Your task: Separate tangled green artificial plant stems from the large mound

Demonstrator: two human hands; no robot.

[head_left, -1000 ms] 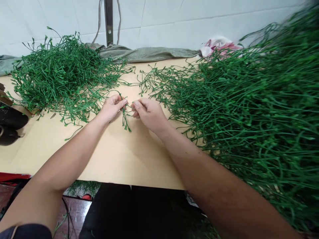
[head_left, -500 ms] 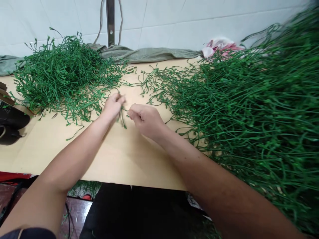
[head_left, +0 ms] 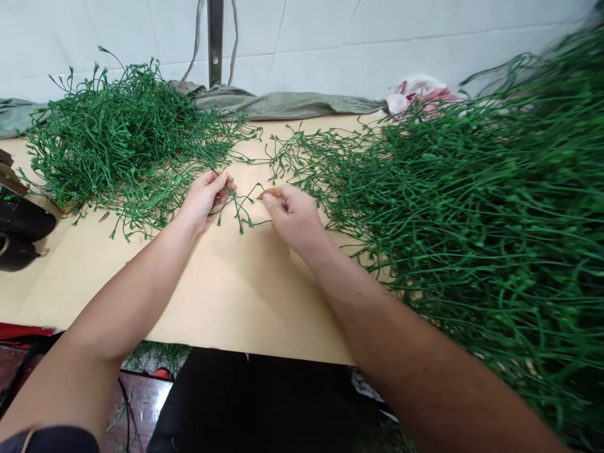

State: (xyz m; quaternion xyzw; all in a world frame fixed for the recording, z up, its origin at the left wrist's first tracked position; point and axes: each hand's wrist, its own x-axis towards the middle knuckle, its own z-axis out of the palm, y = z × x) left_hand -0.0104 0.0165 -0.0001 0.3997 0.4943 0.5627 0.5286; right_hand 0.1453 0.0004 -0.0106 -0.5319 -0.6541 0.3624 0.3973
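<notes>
Head view, 1 frame. The left hand (head_left: 204, 196) and the right hand (head_left: 293, 215) meet near the middle of the tan surface (head_left: 226, 296), at about 12 o'clock from the person's body.

Between them lies 1 green sprig (head_left: 240, 206), a thin branched plastic stem. Its left end is pinched in the closed fingertips of the left hand; its right end is pinched between thumb and forefinger of the right hand. The middle branches hang down toward the surface; whether they touch it cannot be told.

At 10 o'clock from the hands sits the left heap (head_left: 123, 141) of loose green sprigs, its edge just beside the left hand. From 1 to 4 o'clock spreads the right heap (head_left: 472, 207), much larger, with long stems running toward the right hand and lying close along the right forearm.

Along the far edge of the surface lies a grey-green cloth (head_left: 283, 106) against the white tiled wall (head_left: 358, 44). A pink bundle (head_left: 418, 91) shows at 1 o'clock behind the right heap. Dark shoes (head_left: 21, 229) sit at 9 o'clock, at the left edge.
</notes>
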